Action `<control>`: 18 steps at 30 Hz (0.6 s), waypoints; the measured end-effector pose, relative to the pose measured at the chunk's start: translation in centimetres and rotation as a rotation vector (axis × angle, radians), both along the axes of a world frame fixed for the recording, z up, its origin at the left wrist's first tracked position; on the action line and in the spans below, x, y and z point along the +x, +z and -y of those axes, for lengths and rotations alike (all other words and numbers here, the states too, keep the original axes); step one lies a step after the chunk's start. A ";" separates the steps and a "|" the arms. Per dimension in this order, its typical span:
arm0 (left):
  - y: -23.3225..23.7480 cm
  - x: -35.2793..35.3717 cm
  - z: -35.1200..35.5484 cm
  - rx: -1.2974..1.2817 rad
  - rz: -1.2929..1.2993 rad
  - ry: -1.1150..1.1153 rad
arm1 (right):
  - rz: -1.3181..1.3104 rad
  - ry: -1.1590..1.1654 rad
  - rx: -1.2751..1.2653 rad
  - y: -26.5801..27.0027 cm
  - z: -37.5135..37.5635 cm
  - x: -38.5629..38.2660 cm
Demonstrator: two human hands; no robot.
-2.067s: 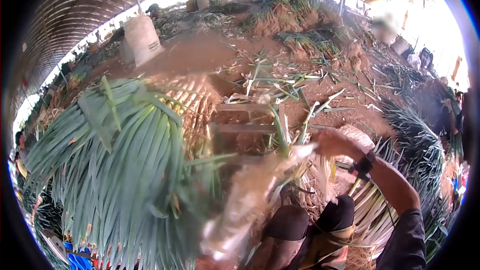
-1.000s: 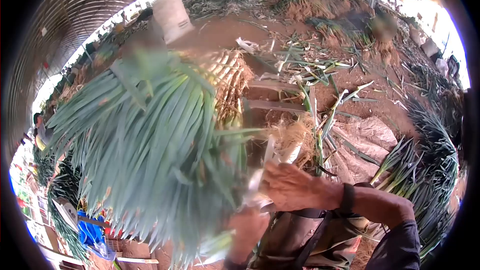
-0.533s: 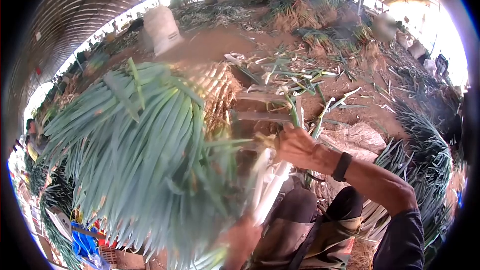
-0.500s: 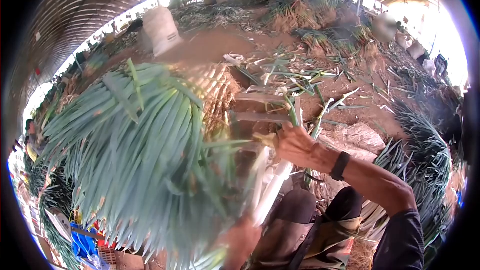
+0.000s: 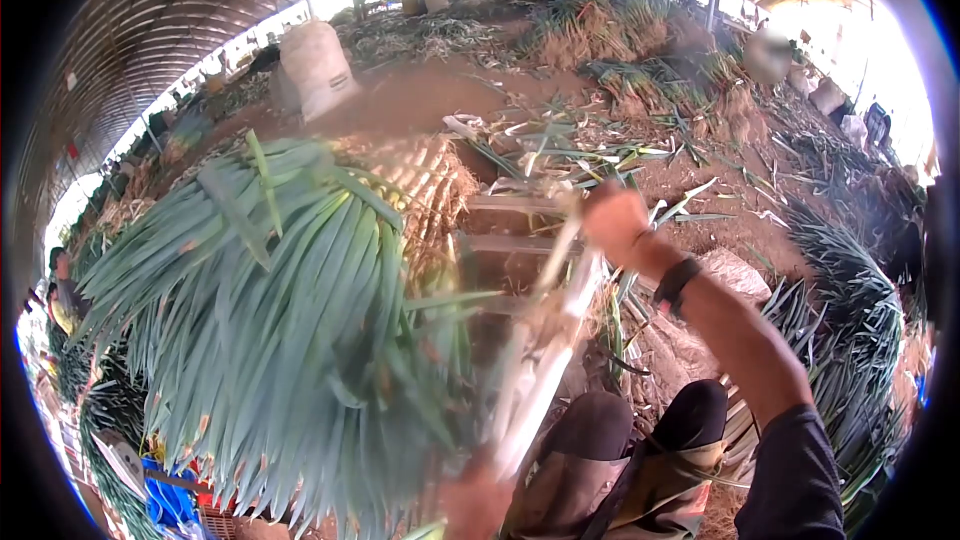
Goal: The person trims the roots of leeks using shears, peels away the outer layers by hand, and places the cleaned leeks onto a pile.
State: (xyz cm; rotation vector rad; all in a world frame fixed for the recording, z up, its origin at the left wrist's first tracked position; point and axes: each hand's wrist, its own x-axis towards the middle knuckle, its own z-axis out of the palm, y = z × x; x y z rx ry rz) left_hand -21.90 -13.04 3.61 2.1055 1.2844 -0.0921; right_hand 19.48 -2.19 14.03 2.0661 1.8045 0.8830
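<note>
At the bottom, my left hand (image 5: 475, 502) is blurred, closed around the lower part of some long white green onion stalks (image 5: 545, 380). The stalks slant up toward my right hand (image 5: 613, 225), which is also smeared by motion but looks fist-like. A pale strip of leaf or skin (image 5: 556, 258) runs down from its fingers beside the stalks. A large heap of green onions (image 5: 300, 310) lies to the left, leaves toward me and roots at its upper right. My knees (image 5: 590, 430) are below the stalks.
Slatted boards (image 5: 510, 247) sit beyond the stalks. Leaf scraps (image 5: 600, 155) litter the dirt floor. More green onions (image 5: 840, 280) lie at right, and a white sack (image 5: 315, 65) stands behind the heap. A blue bag (image 5: 170, 495) is at lower left.
My right hand has moved up and away from the stalks, with a pale strip trailing from it. My left hand stays low at the stalks, slightly lower than before.
</note>
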 end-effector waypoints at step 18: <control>-6.7 -2.1 2.9 0.538 0.190 -0.064 | -0.859 0.311 -0.542 1.7 3.3 -6.6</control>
